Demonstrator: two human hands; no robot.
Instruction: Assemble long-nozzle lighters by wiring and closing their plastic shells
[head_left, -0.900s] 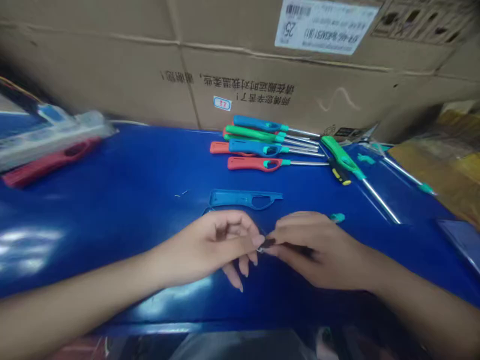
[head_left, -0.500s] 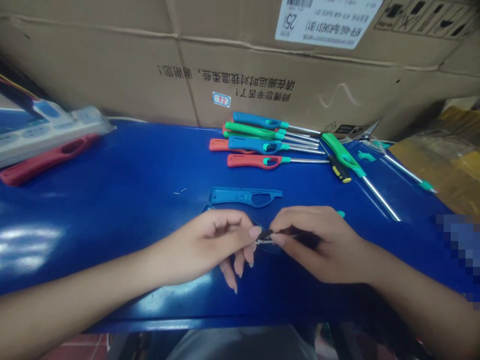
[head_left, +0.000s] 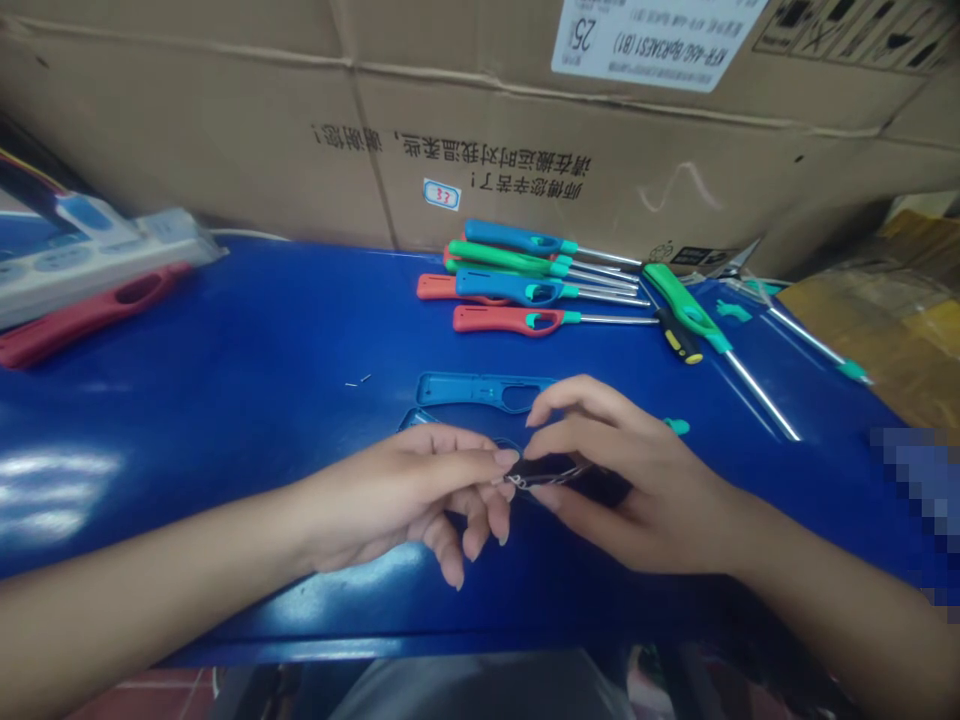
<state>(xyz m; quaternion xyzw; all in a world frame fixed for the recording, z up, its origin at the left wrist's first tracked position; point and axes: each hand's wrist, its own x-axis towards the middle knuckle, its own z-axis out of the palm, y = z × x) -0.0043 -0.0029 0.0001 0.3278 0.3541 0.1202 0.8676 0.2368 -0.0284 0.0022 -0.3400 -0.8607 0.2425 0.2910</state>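
Between the thumb and forefinger of my left hand is pinched a small black part with thin wires; its exact kind is too small to tell. My right hand is just right of it, thumb and fingers parted around the part and its wires. Behind the hands lies a blue lighter handle half, hollow side up, its right end partly covered by my right fingers. A second blue shell piece shows beside my left hand, mostly hidden by it.
Several long-neck lighters lie at the back, against a cardboard box. A black-yellow screwdriver handle is among them. On the left, a red handle shell leans by a power strip. Two tiny metal pins lie on the blue table.
My right thumb and fingers have parted from the small black part, and the fingers have risen. The left hand still pinches it, its lower fingers shifted slightly left.
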